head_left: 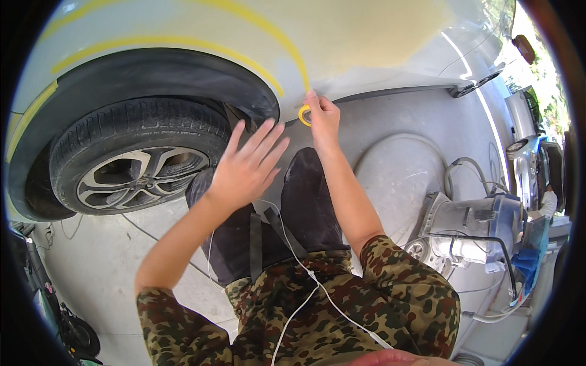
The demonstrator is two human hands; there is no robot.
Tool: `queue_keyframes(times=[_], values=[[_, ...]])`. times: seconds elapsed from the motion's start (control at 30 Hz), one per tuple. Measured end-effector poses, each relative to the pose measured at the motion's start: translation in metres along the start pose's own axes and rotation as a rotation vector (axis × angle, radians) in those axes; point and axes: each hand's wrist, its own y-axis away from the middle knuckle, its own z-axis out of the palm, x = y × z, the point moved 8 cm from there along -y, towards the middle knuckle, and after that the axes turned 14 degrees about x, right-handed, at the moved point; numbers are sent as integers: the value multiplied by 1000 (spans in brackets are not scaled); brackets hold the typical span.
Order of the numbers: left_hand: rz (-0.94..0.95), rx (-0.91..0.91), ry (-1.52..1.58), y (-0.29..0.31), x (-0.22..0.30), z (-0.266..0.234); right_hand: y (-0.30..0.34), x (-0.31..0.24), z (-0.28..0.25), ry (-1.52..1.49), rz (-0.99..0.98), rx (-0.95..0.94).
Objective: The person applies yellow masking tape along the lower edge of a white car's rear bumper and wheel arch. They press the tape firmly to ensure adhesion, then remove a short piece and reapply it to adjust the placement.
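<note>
Yellow tape roll [301, 114] pinched between your right hand's [325, 116] thumb and fingers, at lower edge of car panel [348, 58], beside wheel arch [165, 60]. Round roll, hole facing roughly toward you. Long axis of strip [282, 39] curves from upper left down to your fingertips. Your left hand [244, 168] wide, fingers spread up-right, near tire [137, 125].
</note>
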Motion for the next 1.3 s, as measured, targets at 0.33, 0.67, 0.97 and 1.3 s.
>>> queue_keyframes(times=[0.33,0.67,0.97,1.3], values=[[551,-227,-728,-90,-24,9,-2,5,1,-74,47,-60],[691,-452,-824,-93,-9,42,0,7,2,-83,71,-111],[665,-502,-726,-94,-15,37,6,7,-4,-146,135,-111],[723,-569,-837,-93,-11,30,8,10,-7,-169,143,-82]])
